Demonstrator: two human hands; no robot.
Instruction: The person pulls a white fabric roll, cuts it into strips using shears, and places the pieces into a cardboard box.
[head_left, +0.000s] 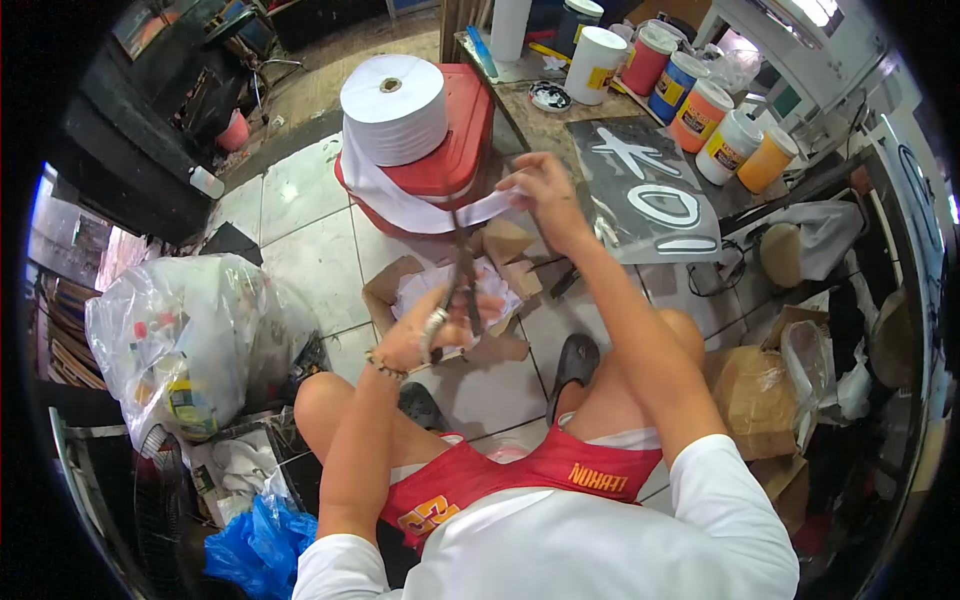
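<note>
Fingers of the right hand (548, 198) pinch the white strip (400, 208), which runs leftward to its roll (395, 125) atop the red cooler (468, 130), while the left hand (435, 328), nearer the body, grips scissors (463, 268) whose long axis points away from the body, crosswise to the strip.

On my left side I see a big clear bag (205, 340), full of mixed things, and nearer to me is a blue bag (262, 540). Farther away there is a white bottle (206, 182) and a pink bucket (233, 131). To my right, jars (700, 115) of several colours stand in a row on the tabletop (515, 98). Beside them is a dark sheet (652, 178) with white painted marks. A brown bag (758, 395) is on the floor (305, 255) at my right.
</note>
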